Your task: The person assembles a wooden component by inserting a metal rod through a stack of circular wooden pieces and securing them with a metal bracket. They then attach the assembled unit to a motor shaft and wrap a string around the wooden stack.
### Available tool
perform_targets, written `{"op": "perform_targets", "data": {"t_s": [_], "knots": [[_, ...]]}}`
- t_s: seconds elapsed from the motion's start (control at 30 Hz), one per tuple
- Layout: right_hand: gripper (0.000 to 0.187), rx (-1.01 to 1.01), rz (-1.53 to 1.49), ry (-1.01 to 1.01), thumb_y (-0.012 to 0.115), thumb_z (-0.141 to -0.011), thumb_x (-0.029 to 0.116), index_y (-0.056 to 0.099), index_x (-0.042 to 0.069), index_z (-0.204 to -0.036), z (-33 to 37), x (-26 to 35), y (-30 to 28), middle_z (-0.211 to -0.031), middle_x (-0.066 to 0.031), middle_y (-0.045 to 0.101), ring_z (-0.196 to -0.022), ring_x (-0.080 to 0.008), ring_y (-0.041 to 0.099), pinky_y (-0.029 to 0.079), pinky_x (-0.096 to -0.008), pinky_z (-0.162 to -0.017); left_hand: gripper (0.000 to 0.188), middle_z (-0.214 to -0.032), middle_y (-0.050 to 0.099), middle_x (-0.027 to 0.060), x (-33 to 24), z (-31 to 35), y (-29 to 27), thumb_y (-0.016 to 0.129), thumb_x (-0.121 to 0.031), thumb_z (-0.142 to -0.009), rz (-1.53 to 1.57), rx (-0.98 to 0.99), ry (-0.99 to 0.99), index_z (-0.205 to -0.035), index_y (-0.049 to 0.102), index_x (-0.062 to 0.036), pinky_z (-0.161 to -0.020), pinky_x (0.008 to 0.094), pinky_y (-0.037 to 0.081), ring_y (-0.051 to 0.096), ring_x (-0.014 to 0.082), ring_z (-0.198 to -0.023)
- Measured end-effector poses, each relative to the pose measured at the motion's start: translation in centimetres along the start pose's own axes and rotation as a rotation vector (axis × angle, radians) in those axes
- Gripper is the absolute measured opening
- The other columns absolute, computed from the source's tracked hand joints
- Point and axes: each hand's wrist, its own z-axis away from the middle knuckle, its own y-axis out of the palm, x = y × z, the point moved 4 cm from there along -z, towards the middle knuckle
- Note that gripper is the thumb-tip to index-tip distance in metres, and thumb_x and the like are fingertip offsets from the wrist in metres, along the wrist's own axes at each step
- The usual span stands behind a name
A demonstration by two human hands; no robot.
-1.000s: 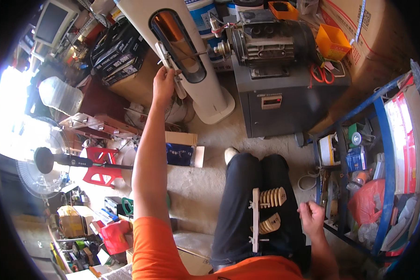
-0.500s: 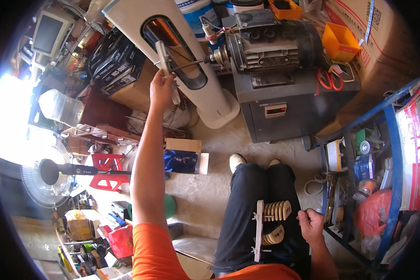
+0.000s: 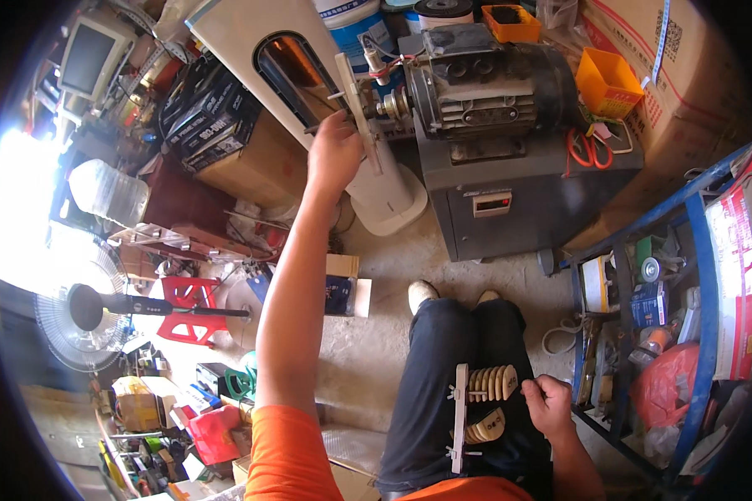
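My left hand (image 3: 336, 152) reaches forward, its fingers closed on a pale bar (image 3: 361, 117) with a small screw sticking out near the top. The bar stands upright across a thin dark rod (image 3: 312, 130) in line with the hub (image 3: 393, 103) of an electric motor (image 3: 493, 83). On my lap lies a second pale bar (image 3: 459, 417) with wing screws, carrying two rows of thin rounded wooden plates (image 3: 493, 384). Beside the upper row my right hand (image 3: 549, 405) rests on my thigh, fingers curled and thumb pressed to the forefinger; what is between them is hidden.
The motor sits on a dark grey cabinet (image 3: 510, 209) with a small display. A tall white appliance (image 3: 384, 188) stands left of it. At right is a blue-framed shelf (image 3: 700, 275) of supplies; at left, a fan (image 3: 88, 309), a red stool (image 3: 188, 309) and an open carton (image 3: 359, 296).
My left hand has moved right with the pale bar, bringing it along the rod closer to the motor hub. My right hand has shifted slightly left, up to the wooden plates.
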Motion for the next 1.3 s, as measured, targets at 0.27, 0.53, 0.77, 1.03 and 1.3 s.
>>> {"op": "perform_targets", "data": {"t_s": [0.27, 0.53, 0.77, 1.03, 1.3], "knots": [[0.027, -0.002, 0.019, 0.048, 0.067, -0.09, 0.016, 0.061, -0.001, -0.07, 0.1, -1.0, -0.6, -0.065, -0.015, 0.063, -0.057, -0.0287, 0.063, 0.045, -0.0354, -0.052, 0.021, -0.096, 0.063, 0.0091, 6.6, -0.9, -6.0, 0.056, 0.004, -0.09, 0.723, -0.13, -0.336, -0.11, 0.059, 0.0083, -0.067, 0.0203, 0.049, 0.06, 0.0115, -0.08], [0.028, -0.016, -0.003, 0.049, 0.066, -0.092, 0.016, 0.061, -0.001, -0.07, 0.0, -0.9, -0.4, -0.061, -0.0129, 0.062, -0.054, -0.0241, 0.062, 0.045, -0.0334, -0.05, 0.02, -0.108, 0.066, 0.0146, 7.8, -3.5, -5.2, 0.061, -0.002, -0.094, 0.772, -0.179, -0.343, -0.11, 0.06, 0.0106, -0.087, 0.0238, 0.055, 0.065, 0.0169, -0.095], [0.027, 0.016, -0.014, 0.07, 0.067, -0.09, 0.016, 0.061, -0.001, -0.071, 0.1, -1.4, -0.3, -0.063, -0.0137, 0.063, -0.055, -0.0267, 0.062, 0.045, -0.0347, -0.051, 0.024, -0.114, 0.065, 0.0159, 8.1, -3.1, -5.9, 0.055, 0.001, -0.096, 0.856, -0.071, -0.249, -0.118, 0.06, 0.0094, -0.089, 0.0249, 0.055, 0.066, 0.0185, -0.099], [0.03, -0.014, -0.008, -0.004, 0.065, -0.093, 0.017, 0.061, -0.001, -0.069, 0.0, -1.2, 0.1, -0.055, -0.0085, 0.058, -0.049, -0.0153, 0.055, 0.042, -0.0297, -0.048, 0.026, -0.113, 0.066, 0.0166, 7.6, -3.0, -5.7, 0.054, -0.001, -0.097, 0.755, -0.058, -0.218, -0.121, 0.058, 0.0095, -0.088, 0.0264, 0.055, 0.065, 0.0203, -0.103], [0.026, -0.008, -0.045, 0.073, 0.067, -0.089, 0.013, 0.058, -0.001, -0.069, 0.2, -1.5, 0.2, -0.058, -0.0149, 0.056, -0.049, -0.0256, 0.055, 0.04, -0.0355, -0.047, 0.028, -0.101, 0.068, 0.0128, 8.3, -3.8, -6.3, 0.06, -0.014, -0.098, 0.714, 0.046, -0.283, -0.118, 0.062, 0.0057, -0.078, 0.0241, 0.056, 0.065, 0.0143, -0.086]]}}
